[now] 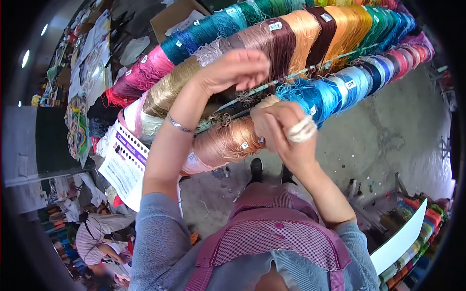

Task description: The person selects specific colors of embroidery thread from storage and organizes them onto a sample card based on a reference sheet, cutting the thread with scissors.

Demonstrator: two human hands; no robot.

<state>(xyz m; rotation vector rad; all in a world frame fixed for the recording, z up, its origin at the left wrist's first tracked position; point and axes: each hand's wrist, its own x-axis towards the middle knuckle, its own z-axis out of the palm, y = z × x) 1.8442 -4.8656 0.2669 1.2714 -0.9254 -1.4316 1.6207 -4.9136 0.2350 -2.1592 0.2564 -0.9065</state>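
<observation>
My right hand [284,128] is closed in front of the lower row of thread, its fingers bent. A bundle of cream thread [302,130] wraps around its fingers, and more pale thread [268,102] shows just above the knuckles. My left hand [235,70] hovers over the middle row, near the mauve thread [242,42]. Its fingers are loosely bent and somewhat blurred, with nothing visible in them. Below my hands lie copper-peach thread [228,144] and bright blue thread [303,99], both with loose strands. A greenish rod [286,78] runs between the rows.
Long rows of labelled thread in many colours slant across the top, including orange thread [342,34]. A printed purple-and-white sheet [127,162] hangs at the left end. Another person [99,237] bends at lower left. A white board [400,240] and more thread [429,228] stand at lower right.
</observation>
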